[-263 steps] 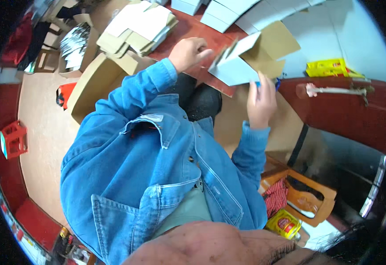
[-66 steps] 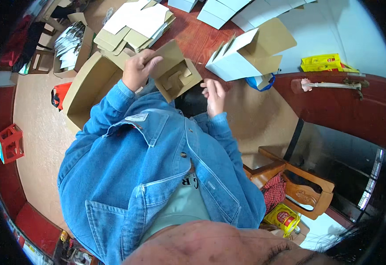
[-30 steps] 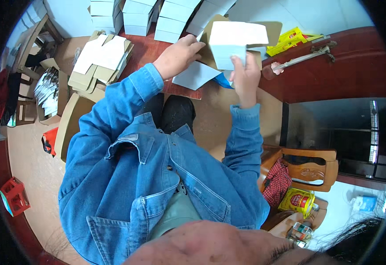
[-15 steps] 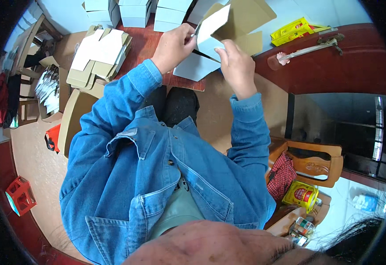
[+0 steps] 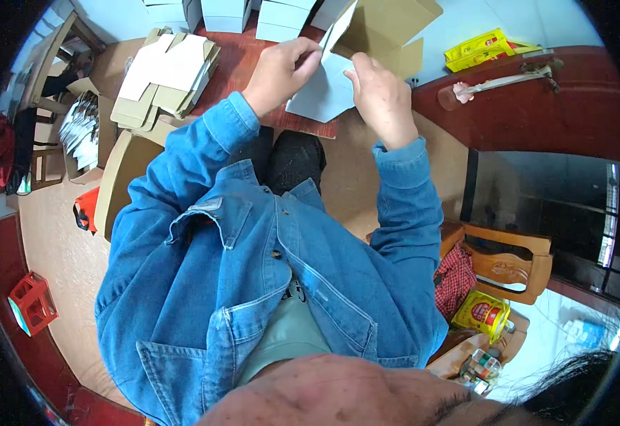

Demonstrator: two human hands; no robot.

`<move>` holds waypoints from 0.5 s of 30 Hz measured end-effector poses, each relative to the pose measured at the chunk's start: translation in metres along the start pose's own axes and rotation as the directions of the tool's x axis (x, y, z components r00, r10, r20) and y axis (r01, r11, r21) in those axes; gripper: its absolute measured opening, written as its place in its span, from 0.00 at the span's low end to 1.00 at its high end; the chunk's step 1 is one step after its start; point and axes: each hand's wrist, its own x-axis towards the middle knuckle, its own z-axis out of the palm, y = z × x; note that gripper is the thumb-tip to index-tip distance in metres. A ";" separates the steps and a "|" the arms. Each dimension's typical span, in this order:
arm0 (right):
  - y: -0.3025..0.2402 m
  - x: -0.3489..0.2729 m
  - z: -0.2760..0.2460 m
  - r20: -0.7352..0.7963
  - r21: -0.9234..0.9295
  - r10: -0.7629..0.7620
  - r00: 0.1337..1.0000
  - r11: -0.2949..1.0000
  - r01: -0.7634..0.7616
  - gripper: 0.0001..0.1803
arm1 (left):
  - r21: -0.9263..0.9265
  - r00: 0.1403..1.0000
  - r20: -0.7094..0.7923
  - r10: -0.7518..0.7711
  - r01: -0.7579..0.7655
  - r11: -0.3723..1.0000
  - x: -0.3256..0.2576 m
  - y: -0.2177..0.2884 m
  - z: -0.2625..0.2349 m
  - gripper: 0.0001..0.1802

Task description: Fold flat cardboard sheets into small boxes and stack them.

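A part-folded cardboard box, white outside and brown inside, is at the front edge of the red table, its large brown flaps standing up at the far side. My left hand is closed at the box's left edge, thumb and fingers pinched at a white flap. On the opposite side my right hand has its fingers curled and its thumb against the box's right edge. The fingertips of both hands are partly hidden behind the cardboard.
Flat box blanks lie stacked on the left. White boxes stand along the back of the red table. A carton of papers sits on the floor. To the right are a yellow package and a wooden chair.
The white flap between my hands has swung toward upright, showing more of the white face below. My right hand has moved slightly right and up. The whole view has shifted a little.
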 end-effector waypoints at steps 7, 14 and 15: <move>-0.021 -0.025 -0.015 -0.262 0.213 0.070 0.962 0.977 -0.013 0.21 | 0.049 0.985 0.099 -0.143 0.139 0.989 -0.061 -0.039 -0.035 0.14; -0.044 -0.120 0.040 0.036 0.616 0.158 0.987 0.774 -0.146 0.10 | 0.512 0.947 -0.270 -0.174 0.295 0.807 -0.115 -0.163 -0.147 0.35; -0.043 -0.136 0.055 0.085 0.612 0.131 0.988 0.775 -0.155 0.09 | 0.612 0.926 -0.302 -0.226 0.370 0.699 -0.109 -0.167 -0.166 0.41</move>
